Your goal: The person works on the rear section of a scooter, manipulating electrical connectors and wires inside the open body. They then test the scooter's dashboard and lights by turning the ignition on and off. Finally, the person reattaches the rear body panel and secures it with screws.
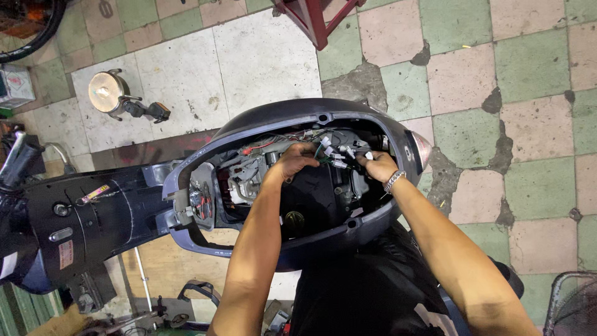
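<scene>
A scooter's opened front body, dark blue-grey, lies below me with its wiring exposed. My left hand reaches into the cavity and pinches a bundle of thin coloured wires. My right hand, with a metal bracelet on the wrist, grips wires that end in small white connectors. Both hands meet over the same loom near the upper middle of the cavity. Which connector each finger holds is too small to tell.
A round loose headlamp with a turn signal lies on the tiled floor at upper left. Red stool legs stand at the top. The scooter's black leg shield extends left. A wire fan guard sits at bottom right.
</scene>
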